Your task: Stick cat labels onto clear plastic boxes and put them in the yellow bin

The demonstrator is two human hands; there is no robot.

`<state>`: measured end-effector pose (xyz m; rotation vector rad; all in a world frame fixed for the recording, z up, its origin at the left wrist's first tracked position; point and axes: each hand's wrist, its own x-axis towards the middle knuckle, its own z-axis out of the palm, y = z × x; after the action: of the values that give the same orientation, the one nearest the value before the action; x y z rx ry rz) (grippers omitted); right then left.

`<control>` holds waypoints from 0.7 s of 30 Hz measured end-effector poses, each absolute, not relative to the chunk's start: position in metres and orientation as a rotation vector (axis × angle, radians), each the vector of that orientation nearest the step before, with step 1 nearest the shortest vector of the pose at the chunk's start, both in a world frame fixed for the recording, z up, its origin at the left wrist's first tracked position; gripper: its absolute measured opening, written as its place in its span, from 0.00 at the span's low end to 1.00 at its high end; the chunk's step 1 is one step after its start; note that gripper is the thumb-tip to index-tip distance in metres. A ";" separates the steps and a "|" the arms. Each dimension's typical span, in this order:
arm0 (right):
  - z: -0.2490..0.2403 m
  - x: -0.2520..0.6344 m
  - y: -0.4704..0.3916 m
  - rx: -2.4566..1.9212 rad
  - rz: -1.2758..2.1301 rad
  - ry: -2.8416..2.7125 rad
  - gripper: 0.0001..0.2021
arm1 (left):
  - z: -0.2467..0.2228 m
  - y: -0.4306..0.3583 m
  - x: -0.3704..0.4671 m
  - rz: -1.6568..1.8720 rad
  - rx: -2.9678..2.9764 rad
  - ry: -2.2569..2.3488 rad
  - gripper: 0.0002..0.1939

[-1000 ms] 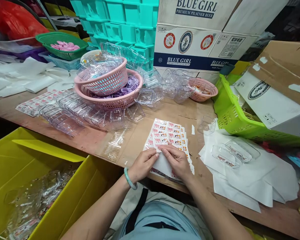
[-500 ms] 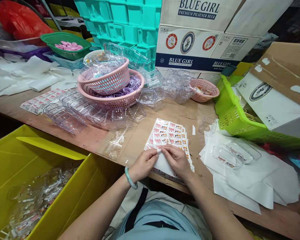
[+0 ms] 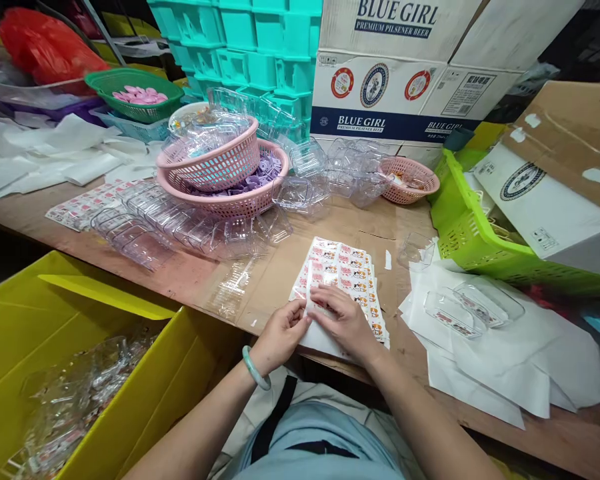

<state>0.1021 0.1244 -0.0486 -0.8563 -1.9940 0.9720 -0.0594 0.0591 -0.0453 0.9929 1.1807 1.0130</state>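
A stack of sticker sheets point(image 3: 357, 283), printed with pink lettering and cartoon animals, lies slightly fanned at the table's front edge. My left hand point(image 3: 281, 333), with a pale green bangle on the wrist, pinches the left edge of the top sheet between thumb and fingers. Across that sheet reaches my right hand point(image 3: 344, 321), its fingers bent and closed at the same edge, close to the left fingertips. Below the hands the white, unprinted part of a sheet shows. My right fingers partly hide the held edge.
Clear plastic cases point(image 3: 180, 217) line the table beside stacked pink baskets point(image 3: 225, 212). White backing papers point(image 3: 510, 367) with clear cases lie at right, near a lime green crate point(image 3: 480, 247). A yellow bin point(image 3: 10, 327) stands at lower left. Beer cartons point(image 3: 380, 140) rise behind.
My left hand has shifted slightly left and down. My right hand has turned, its fingers now reaching farther up and left across the sheet.
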 end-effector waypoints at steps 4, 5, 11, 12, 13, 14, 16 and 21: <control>-0.060 0.095 0.120 -0.948 1.066 -1.821 0.07 | -0.051 0.060 -0.058 0.988 0.997 1.186 0.17; -0.060 0.095 0.122 -0.999 1.119 -1.718 0.07 | -0.052 0.059 -0.059 0.992 0.997 1.189 0.17; -0.044 0.105 0.140 -1.064 0.930 -1.065 0.11 | -0.045 0.050 -0.060 1.161 1.091 1.503 0.24; -0.041 0.107 0.140 -1.039 0.808 -1.173 0.10 | -0.040 0.049 -0.058 1.260 1.132 1.581 0.24; -0.037 0.109 0.138 -0.999 0.670 -1.359 0.09 | -0.034 0.049 -0.054 1.338 1.151 1.599 0.22; -0.035 0.111 0.134 -0.932 0.519 -1.579 0.09 | -0.028 0.049 -0.050 1.384 1.123 1.544 0.18; -0.031 0.113 0.126 -0.757 0.232 -1.957 0.14 | -0.019 0.054 -0.042 1.371 0.903 1.274 0.17; -0.026 0.124 0.113 -0.858 0.255 -2.143 0.35 | -0.020 0.075 -0.029 1.288 0.377 0.922 0.13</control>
<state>0.1236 0.1131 -0.0255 -0.8584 -2.1433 0.2550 -0.0287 0.0745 -0.0203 0.3766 0.9225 1.2882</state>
